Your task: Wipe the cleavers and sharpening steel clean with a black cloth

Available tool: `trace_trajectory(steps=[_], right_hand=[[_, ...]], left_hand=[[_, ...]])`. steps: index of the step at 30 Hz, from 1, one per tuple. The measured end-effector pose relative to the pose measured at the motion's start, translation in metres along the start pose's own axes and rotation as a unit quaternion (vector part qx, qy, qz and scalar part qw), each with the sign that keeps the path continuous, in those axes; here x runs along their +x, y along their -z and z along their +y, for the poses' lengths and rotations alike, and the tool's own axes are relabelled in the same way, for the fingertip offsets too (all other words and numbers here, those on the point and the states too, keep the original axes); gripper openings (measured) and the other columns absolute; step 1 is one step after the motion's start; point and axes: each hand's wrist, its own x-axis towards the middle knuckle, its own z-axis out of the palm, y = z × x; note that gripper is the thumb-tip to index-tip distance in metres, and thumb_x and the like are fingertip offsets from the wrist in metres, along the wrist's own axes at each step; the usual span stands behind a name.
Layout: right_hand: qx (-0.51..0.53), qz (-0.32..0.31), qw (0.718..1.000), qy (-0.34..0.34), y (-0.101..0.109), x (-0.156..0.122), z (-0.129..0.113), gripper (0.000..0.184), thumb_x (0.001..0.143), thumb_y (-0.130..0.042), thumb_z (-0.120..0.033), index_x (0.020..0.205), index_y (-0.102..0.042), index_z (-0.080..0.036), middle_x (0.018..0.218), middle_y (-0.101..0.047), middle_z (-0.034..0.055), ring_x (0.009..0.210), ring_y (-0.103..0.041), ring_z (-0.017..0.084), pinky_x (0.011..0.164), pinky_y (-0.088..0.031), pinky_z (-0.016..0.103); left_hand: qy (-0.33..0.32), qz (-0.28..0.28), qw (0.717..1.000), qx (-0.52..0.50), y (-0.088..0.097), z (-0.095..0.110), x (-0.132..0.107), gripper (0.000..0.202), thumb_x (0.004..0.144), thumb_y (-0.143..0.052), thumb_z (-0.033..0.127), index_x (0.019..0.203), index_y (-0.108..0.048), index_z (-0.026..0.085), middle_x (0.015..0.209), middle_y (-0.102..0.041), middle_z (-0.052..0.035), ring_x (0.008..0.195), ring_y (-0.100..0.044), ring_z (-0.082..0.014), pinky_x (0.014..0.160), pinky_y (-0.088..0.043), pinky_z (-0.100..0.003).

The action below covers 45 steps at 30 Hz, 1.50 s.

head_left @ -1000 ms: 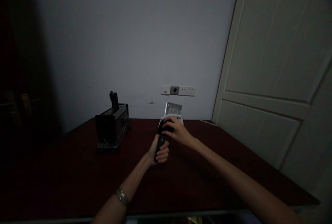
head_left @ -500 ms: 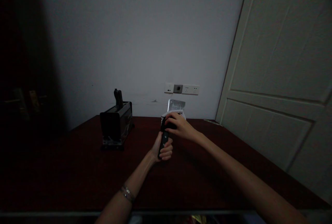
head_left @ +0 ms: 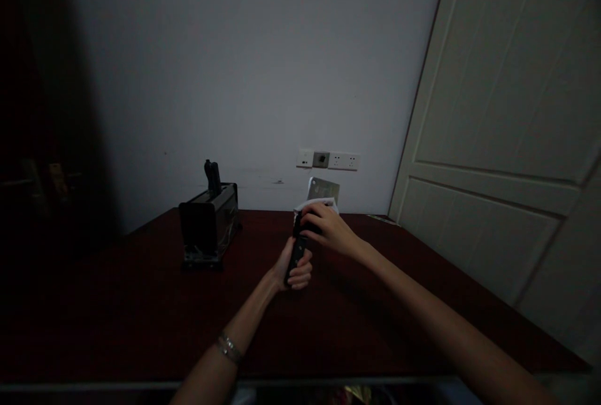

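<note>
The knife (head_left: 323, 188) is held by its handle (head_left: 295, 253) in the curled left hand (head_left: 295, 269), above the desk (head_left: 141, 305), between its near and far edges. A white cloth (head_left: 307, 204) is gripped against the blade by the right hand (head_left: 329, 227), which could be cut if the cloth slips.

A dark red table (head_left: 141, 323) carries a black, box-shaped holder (head_left: 199, 230) on its left side.

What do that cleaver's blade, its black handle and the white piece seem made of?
Blade: probably steel, silvery-grey with a dull sheen.
Handle: perhaps plastic or wood, black, with pale rivet-like dots.
White piece: looks thin and matte, so maybe paper or cloth.
</note>
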Motion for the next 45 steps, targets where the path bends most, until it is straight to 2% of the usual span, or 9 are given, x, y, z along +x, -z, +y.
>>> trace_trajectory(steps=[4,7,16,22,28,32,37,41,45], right_hand=[[0.097,0.104,0.988,-0.052,-0.004,0.000,0.007,0.011,0.079,-0.054,-0.025,0.089,-0.056,-0.021,0.100,-0.058,0.0066,0.097,-0.051,0.020,0.085,-0.039,0.038],[0.188,0.197,0.953,-0.131,-0.008,0.002,0.014,0.012,0.078,-0.054,-0.029,0.087,-0.056,-0.021,0.096,-0.060,0.0054,0.094,-0.054,0.020,0.086,-0.040,0.037],[0.354,0.360,0.799,-0.327,-0.016,-0.007,0.018,0.026,0.065,-0.064,-0.040,0.078,-0.059,-0.017,0.071,-0.062,-0.0003,0.068,-0.057,0.015,0.064,-0.045,0.026],[0.496,0.419,0.636,-0.416,-0.023,-0.023,0.027,0.033,0.059,-0.069,-0.039,0.082,-0.059,-0.018,0.064,-0.062,-0.0031,0.055,-0.055,0.011,0.050,-0.045,0.022],[0.534,0.430,0.586,-0.432,-0.026,-0.035,0.035,0.035,0.053,-0.074,-0.035,0.080,-0.062,-0.016,0.065,-0.064,-0.0024,0.055,-0.056,0.011,0.050,-0.045,0.021],[0.506,0.438,0.599,-0.441,-0.020,-0.034,0.036,0.037,0.053,-0.074,-0.038,0.081,-0.062,-0.017,0.066,-0.063,-0.0026,0.056,-0.056,0.011,0.050,-0.044,0.021],[0.442,0.441,0.653,-0.428,-0.008,-0.026,0.032,0.042,0.056,-0.069,-0.045,0.086,-0.060,-0.018,0.069,-0.063,-0.0015,0.058,-0.056,0.012,0.052,-0.044,0.023],[0.316,0.428,0.766,-0.359,0.000,-0.019,0.029,0.035,0.064,-0.064,-0.045,0.085,-0.059,-0.017,0.076,-0.063,0.0019,0.069,-0.058,0.015,0.063,-0.045,0.028],[0.201,0.330,0.891,-0.241,-0.001,-0.015,0.026,0.021,0.074,-0.058,-0.036,0.086,-0.061,-0.018,0.086,-0.063,0.0046,0.082,-0.057,0.018,0.077,-0.044,0.033]], left_hand=[[0.012,0.004,1.000,0.000,-0.003,0.004,0.001,0.061,0.080,-0.020,0.065,0.049,-0.039,0.017,0.029,-0.031,0.0046,0.021,-0.022,-0.0068,0.025,-0.023,-0.017],[-0.002,0.007,1.000,0.009,-0.003,0.005,0.001,0.061,0.082,-0.017,0.063,0.050,-0.041,0.017,0.031,-0.031,0.0043,0.022,-0.023,-0.0073,0.026,-0.024,-0.018],[-0.083,0.034,0.994,0.055,0.001,0.008,-0.001,0.059,0.083,-0.020,0.056,0.082,-0.056,0.010,0.037,-0.034,0.0047,0.027,-0.028,-0.0082,0.029,-0.026,-0.018],[-0.118,0.096,0.984,0.088,0.004,0.004,0.002,0.045,0.085,-0.027,0.047,0.077,-0.054,0.012,0.037,-0.035,0.0042,0.027,-0.029,-0.0083,0.028,-0.026,-0.018],[-0.175,0.219,0.939,0.200,0.004,0.002,0.006,0.038,0.082,-0.041,0.046,0.073,-0.053,0.011,0.038,-0.045,0.0019,0.025,-0.035,-0.0073,0.026,-0.023,-0.016],[-0.169,0.284,0.901,0.280,0.004,-0.001,0.010,0.038,0.074,-0.051,0.050,0.073,-0.050,0.012,0.046,-0.057,-0.0028,0.027,-0.042,-0.0085,0.026,-0.024,-0.016],[-0.191,0.318,0.864,0.342,0.005,-0.004,0.014,0.037,0.070,-0.059,0.048,0.068,-0.046,0.014,0.043,-0.054,0.0000,0.040,-0.056,-0.0141,0.037,-0.039,-0.019],[-0.190,0.342,0.841,0.374,0.007,-0.006,0.015,0.037,0.070,-0.058,0.049,0.070,-0.045,0.015,0.053,-0.058,-0.0003,0.034,-0.052,-0.0120,0.030,-0.037,-0.019],[-0.216,0.377,0.797,0.420,0.007,-0.009,0.016,0.036,0.070,-0.058,0.048,0.065,-0.044,0.015,0.045,-0.049,0.0051,0.026,-0.039,-0.0053,0.025,-0.030,-0.015]])
